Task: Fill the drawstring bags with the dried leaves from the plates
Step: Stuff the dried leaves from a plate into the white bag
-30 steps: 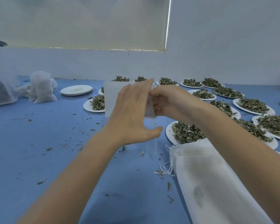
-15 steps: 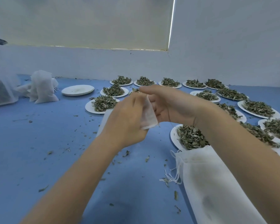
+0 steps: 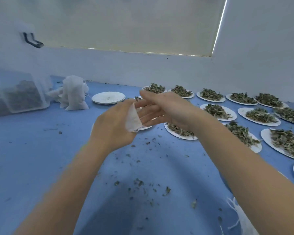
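A small white nonwoven fabric drawstring bag is crumpled and held off the blue bench, between both hands. White round paper plates heaped with dried green-brown leaves lie in rows across the bench's far right. Filled white bags stand at far left.

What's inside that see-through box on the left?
Through the cloudy wall of the clear box you can see a dark heap, probably dried leaves. It's too blurry to be sure, and the box's bottom is hidden.
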Demonstrator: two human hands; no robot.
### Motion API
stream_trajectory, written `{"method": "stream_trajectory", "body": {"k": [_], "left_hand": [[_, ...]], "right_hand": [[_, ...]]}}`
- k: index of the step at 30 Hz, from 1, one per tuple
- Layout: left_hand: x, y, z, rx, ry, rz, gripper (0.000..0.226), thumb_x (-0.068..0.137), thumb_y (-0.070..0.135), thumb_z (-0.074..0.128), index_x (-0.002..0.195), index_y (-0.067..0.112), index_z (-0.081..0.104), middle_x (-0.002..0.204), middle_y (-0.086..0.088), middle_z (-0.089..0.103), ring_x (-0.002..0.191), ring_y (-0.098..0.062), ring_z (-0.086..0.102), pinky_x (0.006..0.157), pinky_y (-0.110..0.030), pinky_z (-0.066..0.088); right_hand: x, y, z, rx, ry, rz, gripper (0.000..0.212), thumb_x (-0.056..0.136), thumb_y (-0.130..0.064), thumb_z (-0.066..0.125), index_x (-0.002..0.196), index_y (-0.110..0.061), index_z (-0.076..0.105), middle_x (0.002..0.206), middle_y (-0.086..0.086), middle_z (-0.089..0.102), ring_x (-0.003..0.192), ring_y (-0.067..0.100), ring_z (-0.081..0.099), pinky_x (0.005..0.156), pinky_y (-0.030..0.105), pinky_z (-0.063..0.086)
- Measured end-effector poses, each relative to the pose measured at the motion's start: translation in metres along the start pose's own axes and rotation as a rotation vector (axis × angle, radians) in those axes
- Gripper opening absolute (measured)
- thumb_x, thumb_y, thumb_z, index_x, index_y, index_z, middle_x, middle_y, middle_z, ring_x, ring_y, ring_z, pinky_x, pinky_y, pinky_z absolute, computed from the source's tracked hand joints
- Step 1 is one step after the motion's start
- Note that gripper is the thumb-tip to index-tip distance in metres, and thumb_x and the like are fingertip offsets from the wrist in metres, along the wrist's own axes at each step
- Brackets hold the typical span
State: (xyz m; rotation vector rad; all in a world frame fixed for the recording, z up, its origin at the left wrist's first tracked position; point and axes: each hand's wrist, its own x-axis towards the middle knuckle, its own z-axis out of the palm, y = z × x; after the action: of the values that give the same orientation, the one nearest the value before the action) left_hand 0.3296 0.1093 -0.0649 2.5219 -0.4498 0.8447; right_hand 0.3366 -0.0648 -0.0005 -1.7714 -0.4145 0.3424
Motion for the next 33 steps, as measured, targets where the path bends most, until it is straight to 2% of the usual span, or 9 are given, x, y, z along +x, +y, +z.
{"method": "stream_trajectory", "body": {"k": [3, 5, 7, 10, 12, 15, 21, 27, 33], "left_hand": [[0.011, -0.034, 0.002, 0.069, -0.026, -0.089, 0.061, 0.072, 0.023, 0.065, 0.129, 0.028, 0.042, 0.120, 0.006, 0.056, 0.102, -0.026, 0.053, 0.069, -0.028, 0.032], [0.018, -0.053, 0.004, 0.090, -0.024, -0.136, 0.059, 0.073, 0.023, 0.064, 0.127, 0.029, 0.043, 0.116, 0.007, 0.056, 0.099, -0.026, 0.053, 0.068, -0.029, 0.033], [0.026, -0.069, 0.009, 0.087, -0.024, -0.167, 0.056, 0.072, 0.023, 0.064, 0.125, 0.030, 0.044, 0.113, 0.008, 0.056, 0.096, -0.025, 0.053, 0.068, -0.029, 0.033], [0.037, -0.086, 0.021, 0.087, -0.087, -0.162, 0.057, 0.072, 0.024, 0.065, 0.125, 0.029, 0.045, 0.118, 0.007, 0.055, 0.102, -0.026, 0.053, 0.074, -0.033, 0.040], [0.044, -0.096, 0.031, 0.105, -0.124, -0.139, 0.056, 0.072, 0.023, 0.065, 0.124, 0.029, 0.047, 0.118, 0.005, 0.056, 0.103, -0.025, 0.053, 0.076, -0.034, 0.041], [0.052, -0.108, 0.045, 0.105, -0.137, -0.113, 0.054, 0.071, 0.020, 0.067, 0.121, 0.029, 0.052, 0.119, 0.006, 0.057, 0.106, -0.022, 0.053, 0.076, -0.030, 0.038], [0.059, -0.117, 0.069, 0.144, -0.175, -0.136, 0.055, 0.070, 0.020, 0.068, 0.122, 0.030, 0.051, 0.108, 0.003, 0.059, 0.101, -0.024, 0.054, 0.076, -0.032, 0.036], [0.057, -0.118, 0.075, 0.095, -0.163, -0.175, 0.065, 0.067, 0.023, 0.070, 0.127, 0.028, 0.046, 0.122, 0.004, 0.056, 0.104, -0.026, 0.054, 0.074, -0.030, 0.035], [0.054, -0.121, 0.074, 0.065, -0.167, -0.236, 0.058, 0.069, 0.026, 0.068, 0.122, 0.030, 0.046, 0.121, 0.009, 0.055, 0.103, -0.023, 0.053, 0.072, -0.027, 0.033]], "right_hand": [[0.028, 0.008, -0.006, -0.288, 0.209, -0.084, 0.021, 0.088, -0.031, 0.062, 0.095, -0.015, 0.073, 0.081, 0.000, 0.074, 0.074, 0.012, 0.069, 0.075, 0.029, 0.057], [0.049, 0.019, -0.010, -0.567, 0.321, -0.104, 0.016, 0.087, -0.025, 0.062, 0.096, -0.018, 0.074, 0.085, -0.005, 0.072, 0.077, 0.008, 0.065, 0.077, 0.026, 0.053], [0.069, 0.031, -0.010, -0.777, 0.324, -0.087, 0.020, 0.088, -0.027, 0.061, 0.103, -0.020, 0.072, 0.098, -0.005, 0.069, 0.087, 0.008, 0.060, 0.077, 0.021, 0.046], [0.097, 0.052, -0.008, -0.896, 0.231, -0.047, 0.039, 0.085, -0.034, 0.064, 0.123, -0.024, 0.061, 0.122, -0.001, 0.057, 0.101, 0.012, 0.054, 0.079, 0.019, 0.035], [0.114, 0.063, -0.007, -0.951, 0.193, -0.023, 0.052, 0.082, -0.040, 0.067, 0.130, -0.030, 0.052, 0.132, -0.002, 0.045, 0.111, 0.014, 0.050, 0.084, 0.024, 0.036], [0.132, 0.073, -0.007, -1.033, 0.159, -0.005, 0.056, 0.079, -0.044, 0.067, 0.131, -0.035, 0.049, 0.134, -0.002, 0.040, 0.117, 0.016, 0.046, 0.091, 0.031, 0.042], [0.148, 0.083, 0.000, -1.131, 0.100, -0.035, 0.048, 0.083, -0.040, 0.063, 0.129, -0.029, 0.054, 0.122, 0.003, 0.046, 0.111, 0.021, 0.048, 0.086, 0.032, 0.043], [0.153, 0.085, -0.001, -1.124, 0.124, -0.084, 0.034, 0.083, -0.030, 0.064, 0.115, -0.019, 0.063, 0.104, 0.003, 0.054, 0.094, 0.014, 0.046, 0.074, 0.023, 0.035], [0.151, 0.090, 0.001, -0.957, 0.153, -0.054, 0.030, 0.084, -0.027, 0.065, 0.113, -0.021, 0.061, 0.108, 0.002, 0.061, 0.088, 0.012, 0.049, 0.076, 0.023, 0.043]]}}
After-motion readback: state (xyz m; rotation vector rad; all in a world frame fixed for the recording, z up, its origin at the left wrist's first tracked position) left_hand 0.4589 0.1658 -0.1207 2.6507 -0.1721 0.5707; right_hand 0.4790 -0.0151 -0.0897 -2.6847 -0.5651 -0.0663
